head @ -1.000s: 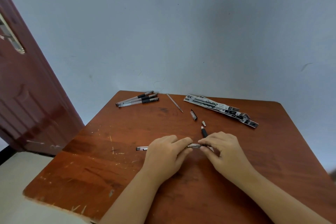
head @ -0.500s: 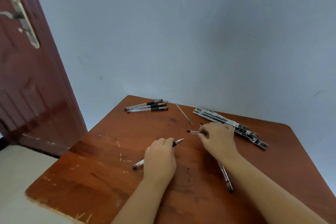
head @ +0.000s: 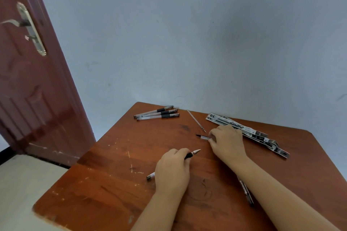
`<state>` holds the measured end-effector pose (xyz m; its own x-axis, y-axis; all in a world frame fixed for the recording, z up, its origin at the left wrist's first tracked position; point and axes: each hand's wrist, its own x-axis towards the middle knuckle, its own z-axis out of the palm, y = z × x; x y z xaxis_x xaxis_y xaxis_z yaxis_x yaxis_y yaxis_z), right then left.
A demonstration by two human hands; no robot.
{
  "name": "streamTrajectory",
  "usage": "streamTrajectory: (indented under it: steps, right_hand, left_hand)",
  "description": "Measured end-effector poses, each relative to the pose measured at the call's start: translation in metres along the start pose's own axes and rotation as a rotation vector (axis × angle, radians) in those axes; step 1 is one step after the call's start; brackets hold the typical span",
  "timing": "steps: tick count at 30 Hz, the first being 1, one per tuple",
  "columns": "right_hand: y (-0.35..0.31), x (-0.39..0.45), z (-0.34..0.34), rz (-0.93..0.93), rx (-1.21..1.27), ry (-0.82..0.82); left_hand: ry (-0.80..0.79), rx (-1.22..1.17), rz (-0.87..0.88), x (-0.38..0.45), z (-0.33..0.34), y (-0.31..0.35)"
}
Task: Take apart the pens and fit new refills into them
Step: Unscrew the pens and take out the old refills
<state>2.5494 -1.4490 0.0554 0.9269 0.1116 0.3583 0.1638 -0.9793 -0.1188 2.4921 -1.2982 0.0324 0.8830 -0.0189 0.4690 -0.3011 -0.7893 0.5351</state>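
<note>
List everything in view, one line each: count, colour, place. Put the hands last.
capped pens: three, clear with black grips, side by side at the table's far left.
loose refill: one, thin and clear, far centre.
refill packets: a strip, white and black, far right.
pen under the forearm: one, dark, near right, partly hidden.
table: one, reddish-brown wood, scratched.
door: one, dark red, metal handle, left.
wall: pale blue-grey, behind.
left hand: grips a pen body, tip pointing far right.
right hand: pinches a small capped piece.
</note>
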Motion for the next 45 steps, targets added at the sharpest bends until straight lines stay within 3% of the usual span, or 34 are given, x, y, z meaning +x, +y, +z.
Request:
streamTrajectory:
  steps: [5,8,13,18,22,32,40,45]
  right_hand:
    - [0.006,-0.022,-0.017,-0.082,0.207,0.151]
    - [0.009,-0.052,-0.029,-0.130,0.317,0.104]
    - [0.009,-0.083,-0.041,-0.008,0.559,0.056]
    - [0.003,-0.087,-0.033,-0.119,0.533,-0.039]
    - [0.009,-0.086,-0.030,-0.137,0.506,0.047]
    - [0.010,-0.085,-0.038,-0.176,0.642,0.004]
    - [0.011,-0.087,-0.035,-0.151,0.719,0.043]
    - [0.013,-0.083,-0.030,-0.158,0.577,0.055]
  left_hand:
    - [-0.036,-0.003,0.097,0.001,-0.005,0.004]
    - [-0.140,0.005,0.231,0.001,-0.005,0.009]
    - [-0.136,-0.063,0.340,-0.004,-0.002,0.010]
    - [-0.135,-0.077,0.419,-0.007,-0.003,0.014]
    - [-0.127,-0.103,0.454,-0.009,-0.003,0.015]
    - [-0.123,-0.069,0.471,-0.010,-0.002,0.016]
    - [0.000,-0.081,0.490,-0.010,0.000,0.012]
    - [0.025,-0.061,0.523,-0.009,0.001,0.012]
